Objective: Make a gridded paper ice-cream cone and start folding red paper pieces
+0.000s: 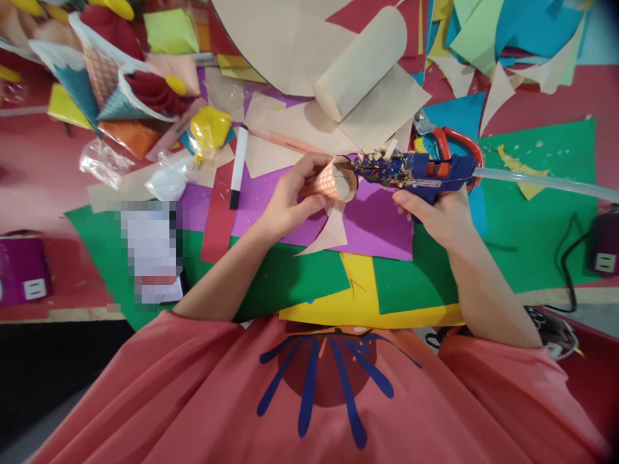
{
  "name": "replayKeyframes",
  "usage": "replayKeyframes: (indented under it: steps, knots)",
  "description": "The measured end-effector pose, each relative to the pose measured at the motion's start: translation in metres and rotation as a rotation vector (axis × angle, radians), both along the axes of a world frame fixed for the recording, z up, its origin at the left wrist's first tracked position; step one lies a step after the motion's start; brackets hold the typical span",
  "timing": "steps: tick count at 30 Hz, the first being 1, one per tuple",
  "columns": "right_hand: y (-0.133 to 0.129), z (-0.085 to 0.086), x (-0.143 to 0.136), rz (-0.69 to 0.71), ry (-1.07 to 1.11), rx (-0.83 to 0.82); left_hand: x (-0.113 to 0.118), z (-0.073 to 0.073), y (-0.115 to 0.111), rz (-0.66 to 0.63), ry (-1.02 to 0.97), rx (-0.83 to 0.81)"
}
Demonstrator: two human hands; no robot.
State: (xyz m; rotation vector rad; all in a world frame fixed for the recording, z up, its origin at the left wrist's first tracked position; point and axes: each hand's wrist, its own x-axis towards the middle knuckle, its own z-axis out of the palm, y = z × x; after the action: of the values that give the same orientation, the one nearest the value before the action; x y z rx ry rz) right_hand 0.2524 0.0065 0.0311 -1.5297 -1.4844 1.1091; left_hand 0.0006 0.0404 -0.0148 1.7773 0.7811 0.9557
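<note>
My left hand [293,201] is closed around a small orange-and-white checked paper cone [329,183], its open end facing right. In my right hand [442,211] is a blue glue gun [425,175], with a long clear glue stick [541,180] running out of its back to the right. The gun's dirty nozzle is at the rim of the cone; whether it touches cannot be made out. Below the cone lies a pointed beige paper scrap [331,233] on a purple sheet [382,225].
Red-handled scissors [464,138] lie behind the gun. A beige roll [362,64] sits at the back, a marker [238,167] left of my left hand. Checked cones [104,74] stand at the back left, a phone [152,251] at front left, a black cable [565,264] at right.
</note>
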Motion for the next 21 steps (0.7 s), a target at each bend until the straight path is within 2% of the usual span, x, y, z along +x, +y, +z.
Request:
replayKeyframes:
  steps: [7,14,21]
  knots:
    - [0.0006,-0.0087,0.0014,-0.007,-0.002,0.021,0.0003,-0.0006,0.0015,0.027,-0.049,-0.069]
    - [-0.0007,-0.0014,-0.0003,-0.010,-0.102,0.004,0.0027,-0.0075,0.0041,0.043,-0.223,-0.086]
    - [-0.0002,-0.0016,0.0000,0.001,-0.112,0.035,0.0058,-0.0051,0.0034,0.047,-0.277,-0.129]
